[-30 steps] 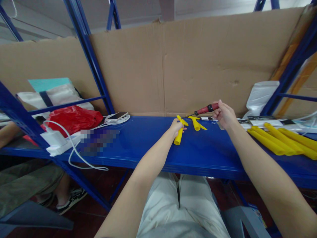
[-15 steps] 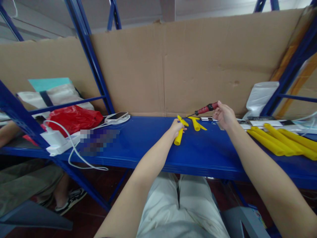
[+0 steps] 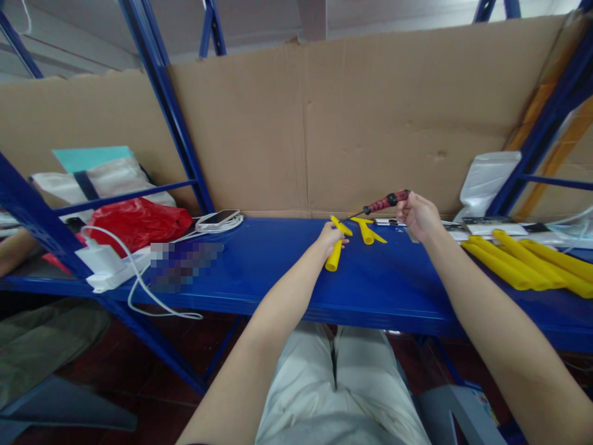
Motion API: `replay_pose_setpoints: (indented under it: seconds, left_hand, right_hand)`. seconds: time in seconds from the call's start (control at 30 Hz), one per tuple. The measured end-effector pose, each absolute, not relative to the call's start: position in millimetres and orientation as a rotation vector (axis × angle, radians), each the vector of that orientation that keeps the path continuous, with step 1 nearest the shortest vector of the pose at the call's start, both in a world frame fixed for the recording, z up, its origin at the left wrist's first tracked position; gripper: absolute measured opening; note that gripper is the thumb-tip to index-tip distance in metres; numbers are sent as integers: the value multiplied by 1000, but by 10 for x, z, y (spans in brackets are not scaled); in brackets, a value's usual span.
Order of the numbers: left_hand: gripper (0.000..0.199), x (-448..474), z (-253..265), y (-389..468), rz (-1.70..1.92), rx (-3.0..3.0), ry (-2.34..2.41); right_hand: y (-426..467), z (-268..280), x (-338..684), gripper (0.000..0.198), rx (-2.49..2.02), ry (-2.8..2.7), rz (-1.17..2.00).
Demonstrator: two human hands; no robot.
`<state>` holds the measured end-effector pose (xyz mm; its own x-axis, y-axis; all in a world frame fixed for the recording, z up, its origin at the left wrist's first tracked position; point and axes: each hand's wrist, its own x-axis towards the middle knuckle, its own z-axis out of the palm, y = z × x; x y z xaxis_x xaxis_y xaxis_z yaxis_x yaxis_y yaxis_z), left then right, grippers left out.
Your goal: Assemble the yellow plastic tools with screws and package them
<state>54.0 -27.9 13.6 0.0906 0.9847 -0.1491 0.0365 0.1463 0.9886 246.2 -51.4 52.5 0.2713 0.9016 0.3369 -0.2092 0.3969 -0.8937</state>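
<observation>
My left hand (image 3: 330, 237) is closed around a yellow plastic piece with a tube-shaped body (image 3: 332, 259) and a crosspiece at its top. In my right hand (image 3: 419, 216) is the handle end of a red and black screwdriver (image 3: 384, 203), pinched by the fingertips. Its shaft slants down to the left, and the tip meets the crosspiece of the yellow piece; the exact contact is too small to make out. A second yellow piece of similar shape (image 3: 367, 233) lies on the blue table just right of my left hand.
Several yellow tubes (image 3: 523, 266) lie at the right. A white pouch (image 3: 488, 182) leans by the blue post. To the left are a phone (image 3: 221, 217), a coiled white cable, a red plastic bag (image 3: 139, 222) and a power strip (image 3: 118, 275). Cardboard (image 3: 352, 123) walls the back.
The screwdriver's handle looks turned about its axis, its tip staying at the yellow piece. Both hands hold nearly the same place. At far left, another person's foot has gone out of sight.
</observation>
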Motion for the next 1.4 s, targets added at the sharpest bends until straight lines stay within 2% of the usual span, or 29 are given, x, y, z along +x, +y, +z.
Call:
replay_pose_setpoints:
  seconds: [0.33,0.6,0.83,1.07,1.4]
  left_hand:
    - [56,536,139,-279,1005,1161,1232]
    - [56,542,139,-274,1005,1172,1239]
    - [57,537,139,-290,1023,1175,1250]
    - [58,541,153,-296,1010,1186,1253]
    - [57,535,160,-309,1014,1170,1268]
  right_hand:
    - [-463,491,2489,38,-885,-942,827]
    - [-409,450,2498,30,-905,-917,770]
    - [-469,470,2495,32,-891,-982,802]
    - [-505,510,2463,21,-891,-972,855]
    - [-425,450,2500,39,-858,-979,789]
